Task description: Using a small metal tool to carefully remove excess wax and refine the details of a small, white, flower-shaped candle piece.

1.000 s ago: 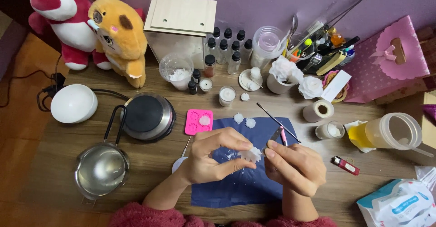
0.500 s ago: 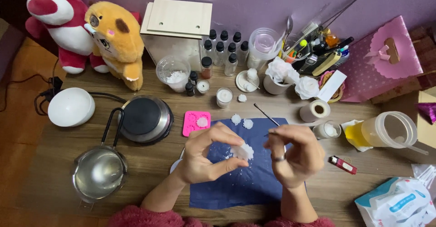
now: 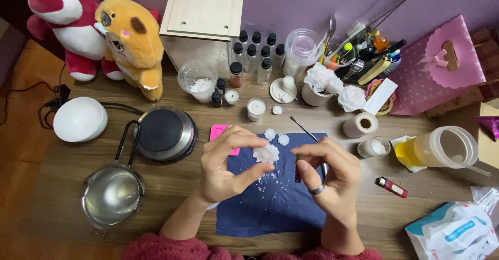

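Since the earlier pictures, both hands have shifted a little: the white wax flower point(image 3: 266, 153) sits higher in the left hand point(image 3: 228, 166), and the right hand point(image 3: 327, 174) has drawn slightly away from it, leaving a gap between the two.

Left thumb and fingertips pinch the flower by its edges, above the dark blue mat point(image 3: 275, 203) on the bench point(image 3: 62, 208). White crumbs point(image 3: 273, 179) lie scattered on the mat just below it. The right hand is curled around a thin metal pick point(image 3: 306, 132), whose free end sticks out up and to the left toward the far side of the bench; a small dark red piece point(image 3: 297, 172) also shows under its fingers, though what it is cannot be told.

Judging by the crumbs, the flower looks brittle: too hard a pinch, or a poke from the pick at a bad angle, could snap a petal or knock the piece out of the light grip onto the mat. Two smaller white flowers point(image 3: 276, 137) lie near, and a dropped piece could strike them.

The flower is roughly round, so it has no clear long axis; its petalled face seems to tilt up and to the right, toward the right hand.
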